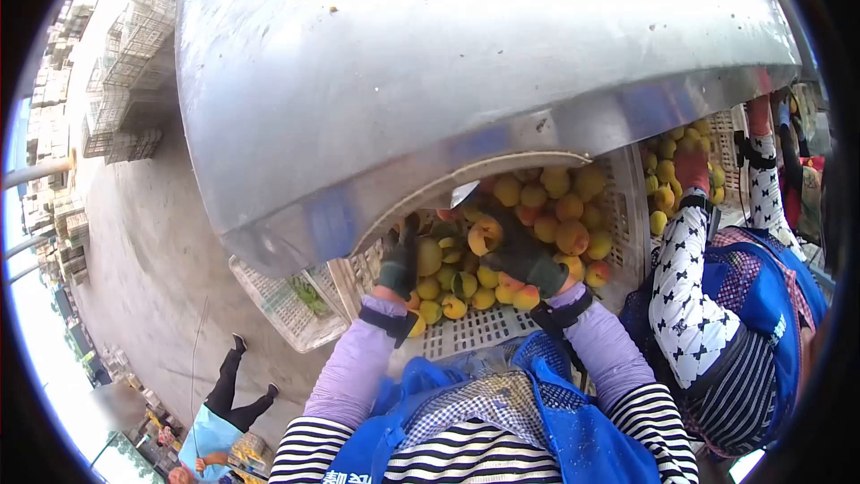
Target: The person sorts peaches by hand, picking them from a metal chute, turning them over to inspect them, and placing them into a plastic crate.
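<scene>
Yellow-and-red peaches fill a white plastic crate in front of me, under the edge of a metal table. My right hand, in a dark glove, is closed on a peach above the pile; the fruit's face toward me shows a darker notch. On the crate's left side is my left hand, also dark-gloved, close against the peaches, its fingertips lost in shadow. A small shiny metal piece sticks out at the table's curved rim, just above the held peach.
To the right, a co-worker in a blue apron reaches into another peach crate. A white crate with green leaves stands at left. Stacked crates line the concrete floor, where a person in light blue is farther off.
</scene>
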The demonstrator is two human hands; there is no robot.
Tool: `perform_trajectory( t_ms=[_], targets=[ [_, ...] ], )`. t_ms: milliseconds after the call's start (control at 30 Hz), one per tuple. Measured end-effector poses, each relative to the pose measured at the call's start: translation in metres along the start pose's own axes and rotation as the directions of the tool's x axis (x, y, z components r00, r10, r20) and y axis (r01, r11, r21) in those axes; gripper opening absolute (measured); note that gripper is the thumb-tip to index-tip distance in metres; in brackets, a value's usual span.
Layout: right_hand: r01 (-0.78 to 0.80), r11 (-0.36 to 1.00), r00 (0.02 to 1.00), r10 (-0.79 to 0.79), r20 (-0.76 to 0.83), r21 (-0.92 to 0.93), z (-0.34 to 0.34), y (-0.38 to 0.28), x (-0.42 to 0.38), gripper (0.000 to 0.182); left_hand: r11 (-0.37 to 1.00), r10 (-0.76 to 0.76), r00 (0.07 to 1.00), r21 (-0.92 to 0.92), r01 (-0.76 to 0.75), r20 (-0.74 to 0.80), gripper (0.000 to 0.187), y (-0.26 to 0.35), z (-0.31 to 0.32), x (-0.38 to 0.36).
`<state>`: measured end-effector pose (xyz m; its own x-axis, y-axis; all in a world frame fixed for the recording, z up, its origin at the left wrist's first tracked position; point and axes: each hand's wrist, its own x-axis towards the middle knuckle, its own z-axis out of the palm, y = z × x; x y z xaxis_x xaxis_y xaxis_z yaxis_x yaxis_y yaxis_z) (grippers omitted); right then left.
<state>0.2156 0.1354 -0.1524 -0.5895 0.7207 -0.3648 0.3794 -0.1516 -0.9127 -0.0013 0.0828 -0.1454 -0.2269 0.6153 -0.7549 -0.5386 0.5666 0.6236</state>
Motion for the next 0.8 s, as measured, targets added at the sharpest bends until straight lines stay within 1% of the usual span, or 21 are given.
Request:
perform_trajectory(
  t_ms=[33,67,100,167,200,233,267,300,333,367,433,467,500,533,567,600,633,700,733,767,800],
  targets=[
    [0.02,0.985,0.999,-0.015,-0.03,0.169,-0.005,-0.027,-0.014,0.079,0.999,0.048,0.99,-0.018,-0.046,0.134,0.053,0.0,0.0,-0.023],
    [0.047,0.94,0.998,-0.03,-0.055,0.337,-0.007,-0.046,-0.024,0.085,0.995,0.099,0.961,-0.039,-0.092,0.258,0.056,-0.002,0.0,-0.041],
    [0.061,0.94,0.997,-0.044,-0.059,0.335,-0.007,-0.055,-0.032,0.085,0.994,0.111,0.959,-0.037,-0.105,0.261,0.056,-0.003,0.005,-0.059],
    [0.17,0.982,0.979,-0.159,-0.126,0.083,-0.003,-0.07,-0.052,0.089,0.978,0.199,0.92,-0.001,-0.211,0.339,0.057,-0.009,0.016,-0.094],
    [0.151,0.984,0.973,-0.131,-0.188,0.099,0.002,-0.076,-0.064,0.092,0.832,0.295,0.862,0.333,-0.444,0.412,0.065,-0.016,0.007,-0.094],
    [0.171,0.981,0.969,-0.15,-0.196,0.096,0.008,-0.084,-0.072,0.092,0.821,0.31,0.854,0.335,-0.463,0.419,0.065,-0.018,0.005,-0.101],
    [0.267,0.961,0.918,-0.231,-0.323,0.071,0.01,-0.091,-0.077,0.092,0.929,0.276,0.854,0.106,-0.355,0.442,0.07,0.001,0.02,-0.118],
    [0.354,0.934,0.846,-0.302,-0.439,0.039,0.012,-0.1,-0.081,0.092,0.97,0.243,0.848,-0.124,-0.209,0.471,0.075,0.016,0.03,-0.132],
    [0.384,0.922,0.8,-0.361,-0.48,-0.052,0.01,-0.114,-0.085,0.087,0.973,0.232,0.837,-0.111,-0.205,0.496,0.082,0.022,0.033,-0.139],
    [0.396,0.916,0.793,-0.373,-0.483,-0.056,0.009,-0.123,-0.087,0.087,0.97,0.243,0.832,-0.11,-0.217,0.499,0.082,0.028,0.037,-0.147],
    [0.384,0.916,0.756,-0.385,-0.529,-0.118,0.005,-0.139,-0.087,0.081,0.933,0.354,0.826,-0.222,-0.282,0.439,0.061,0.041,0.045,-0.161],
    [0.383,0.88,0.685,-0.476,-0.551,-0.283,0.001,-0.163,-0.086,0.069,0.921,0.383,0.816,-0.247,-0.302,0.433,0.06,0.047,0.049,-0.167],
    [0.388,0.876,0.682,-0.481,-0.551,-0.286,0.0,-0.17,-0.077,0.069,0.919,0.389,0.812,-0.248,-0.307,0.434,0.06,0.053,0.051,-0.174],
    [0.295,0.805,0.643,-0.566,-0.517,-0.515,-0.001,-0.173,-0.066,0.07,0.918,0.396,0.845,-0.154,-0.365,0.359,0.058,0.06,0.052,-0.179],
    [0.179,0.682,0.613,-0.641,-0.462,-0.709,-0.002,-0.176,-0.052,0.072,0.91,0.408,0.869,-0.054,-0.41,0.28,0.056,0.067,0.05,-0.182],
    [0.17,0.715,0.646,-0.601,-0.471,-0.678,-0.003,-0.176,-0.035,0.063,0.81,0.538,0.788,0.075,-0.582,0.3,0.051,0.061,0.039,-0.171],
    [0.174,0.712,0.642,-0.606,-0.47,-0.68,0.002,-0.17,-0.024,0.063,0.806,0.544,0.783,0.073,-0.588,0.301,0.051,0.054,0.031,-0.167],
    [0.186,0.643,0.559,-0.691,-0.458,-0.743,0.012,-0.168,-0.009,0.058,0.555,0.708,0.638,0.32,-0.768,0.304,0.051,0.047,0.024,-0.169],
    [0.191,0.648,0.598,-0.672,-0.436,-0.737,0.01,-0.168,-0.005,0.053,0.644,0.666,0.691,0.25,-0.723,0.282,0.053,0.045,0.017,-0.167],
    [0.195,0.646,0.601,-0.673,-0.43,-0.738,0.009,-0.168,0.003,0.053,0.646,0.668,0.692,0.249,-0.722,0.275,0.053,0.046,0.013,-0.161],
    [0.235,0.622,0.578,-0.707,-0.407,-0.747,0.008,-0.168,0.01,0.051,0.759,0.586,0.776,0.177,-0.626,0.233,0.055,0.047,0.007,-0.155]
  ],
)
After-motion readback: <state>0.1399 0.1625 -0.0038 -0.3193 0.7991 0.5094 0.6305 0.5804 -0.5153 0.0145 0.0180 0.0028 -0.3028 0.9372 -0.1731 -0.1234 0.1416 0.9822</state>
